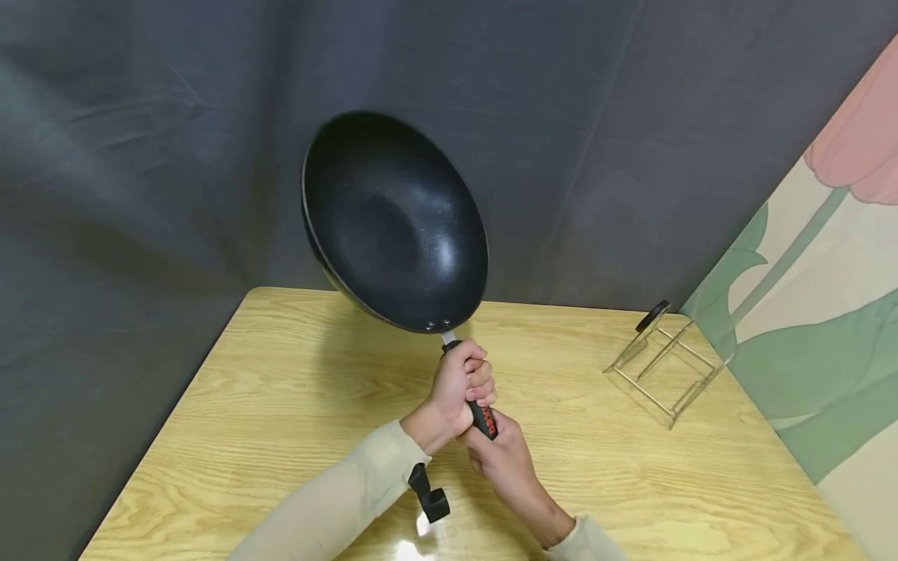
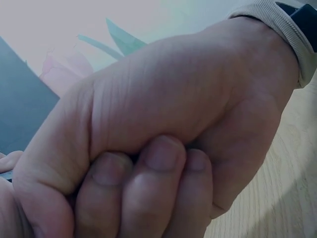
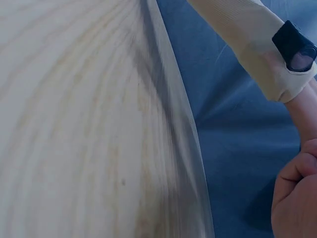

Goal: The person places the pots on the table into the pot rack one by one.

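Observation:
A black wok (image 1: pixel 393 226) is held up above the table, tilted so its dark inside faces me. Its black handle (image 1: pixel 484 421) with red lettering points down toward me. My left hand (image 1: pixel 456 389) grips the handle near the bowl, fingers wrapped round it; the left wrist view shows those fingers (image 2: pixel 148 193) curled in. Just below, my right hand (image 1: pixel 501 460) holds the handle's lower end, its thumb along it and its other fingers mostly hidden underneath. The two hands touch or nearly touch.
A wire rack (image 1: pixel 644 391) with a black grip stands at the table's right side. The wood-grain table (image 1: pixel 231 405) lies under the wok. Behind hangs a dark grey curtain (image 1: pixel 561 156), with flowered fabric (image 1: pixel 835 343) at right. A black mount (image 1: pixel 429 495) sits at the left cuff.

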Available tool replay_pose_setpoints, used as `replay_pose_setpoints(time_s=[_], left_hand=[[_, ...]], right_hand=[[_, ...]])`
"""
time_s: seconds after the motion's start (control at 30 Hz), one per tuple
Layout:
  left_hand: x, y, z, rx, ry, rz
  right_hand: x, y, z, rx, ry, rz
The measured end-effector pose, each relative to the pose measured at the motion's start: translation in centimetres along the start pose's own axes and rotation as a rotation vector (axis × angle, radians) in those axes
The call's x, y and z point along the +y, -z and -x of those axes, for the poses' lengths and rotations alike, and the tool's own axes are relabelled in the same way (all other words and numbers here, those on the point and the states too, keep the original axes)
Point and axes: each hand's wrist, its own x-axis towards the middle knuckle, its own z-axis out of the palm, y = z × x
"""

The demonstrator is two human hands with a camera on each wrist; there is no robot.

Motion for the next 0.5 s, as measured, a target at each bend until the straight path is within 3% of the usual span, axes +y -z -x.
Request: replay_pose_setpoints(time_s=[0.5], left_hand=[[-1.8,-3.1,-0.5,-0.050,0.103,-0.121]], right_hand=[[-0.6,1.5,2.1,0.088,0.039,-0.122]])
